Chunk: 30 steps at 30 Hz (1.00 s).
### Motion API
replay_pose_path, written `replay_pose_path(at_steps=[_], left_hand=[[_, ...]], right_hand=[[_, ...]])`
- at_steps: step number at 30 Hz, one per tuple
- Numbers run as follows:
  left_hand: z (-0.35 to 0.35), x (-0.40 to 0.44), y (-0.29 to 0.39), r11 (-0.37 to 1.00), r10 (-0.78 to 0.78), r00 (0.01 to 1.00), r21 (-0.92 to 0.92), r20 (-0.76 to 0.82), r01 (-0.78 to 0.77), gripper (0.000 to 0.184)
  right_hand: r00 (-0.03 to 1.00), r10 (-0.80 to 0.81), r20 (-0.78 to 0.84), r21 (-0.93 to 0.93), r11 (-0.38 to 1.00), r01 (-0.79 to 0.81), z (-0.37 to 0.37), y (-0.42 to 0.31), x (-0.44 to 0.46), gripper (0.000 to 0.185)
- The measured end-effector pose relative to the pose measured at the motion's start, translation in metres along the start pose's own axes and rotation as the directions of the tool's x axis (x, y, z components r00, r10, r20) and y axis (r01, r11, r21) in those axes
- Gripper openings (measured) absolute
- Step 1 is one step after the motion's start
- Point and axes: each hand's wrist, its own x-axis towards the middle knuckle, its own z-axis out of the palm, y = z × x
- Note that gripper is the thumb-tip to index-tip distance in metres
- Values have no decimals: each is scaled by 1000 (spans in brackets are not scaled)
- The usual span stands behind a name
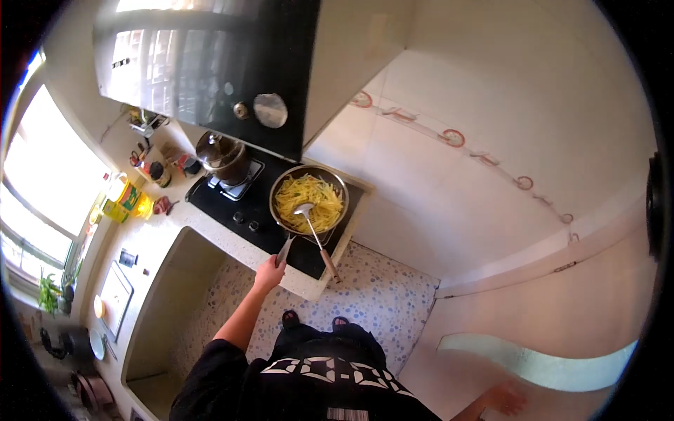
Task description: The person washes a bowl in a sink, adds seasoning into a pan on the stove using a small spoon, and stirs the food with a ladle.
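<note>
A frying pan (274, 191) full of yellow shredded strips, which look like potato, sits on the right side of the black gas hob (261, 242). My left hand (268, 274) is closed around the pan's handle (284, 250) at the front edge of the counter. A metal spatula (313, 230) with a wooden grip rests in the pan, its head on the strips and its grip leaning out over the counter edge. Away to the lower right, my right hand (507, 398) is blurred, holds nothing I can see, and has its fingers apart.
A lidded pot (226, 160) stands on the left burner, under the range hood (210, 70). An oil bottle (142, 205) and jars line the back counter. Further left are a cutting board (118, 298), a bowl (97, 344) and a window. A pale curved ledge (533, 361) runs along the right.
</note>
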Motion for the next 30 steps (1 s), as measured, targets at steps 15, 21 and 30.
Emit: replay_pose_path(at_steps=[15, 21, 30], left_hand=[[10, 12, -18, 987, 142, 989, 85, -53, -137, 44], [7, 7, -10, 987, 141, 988, 87, -63, -136, 43], [9, 5, -7, 976, 192, 974, 127, -121, -177, 42]], right_hand=[[967, 191, 171, -66, 981, -182, 16, 61, -10, 60], [964, 193, 184, -57, 981, -186, 20, 61, -7, 56], [956, 218, 198, -61, 976, -210, 19, 69, -3, 52]])
